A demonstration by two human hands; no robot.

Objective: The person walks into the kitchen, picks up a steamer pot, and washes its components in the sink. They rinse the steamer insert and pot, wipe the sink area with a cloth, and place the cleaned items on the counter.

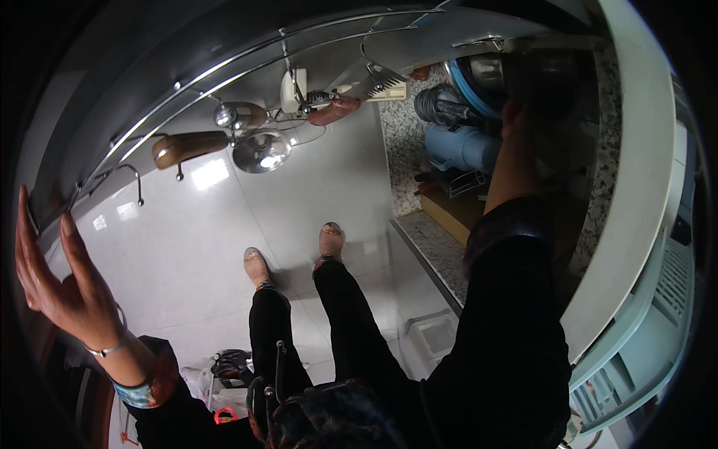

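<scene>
On the left, my left hand [73,297] is raised with its fingers spread, its fingertips at the end of a chrome hanging rail [185,98] and the dark panel behind it. My right hand [513,119] reaches into a shadowed compartment edged with speckled stone, near a blue-rimmed round item [471,90] and dark metal ware. The fingers of that hand are mostly lost in the dark. Below its wrist lie a blue plastic jug [457,147] and a dark ribbed item [440,105]. From the rail hang a metal ladle [262,150], a wooden-handled tool [188,149] and a red-handled tool [335,111].
A pale curved door or panel edge [645,185] borders the compartment on the right, with a light green plastic basket [634,359] beyond. A cardboard box [446,216] sits in the compartment. Plastic bags [233,365] lie on the floor near my legs.
</scene>
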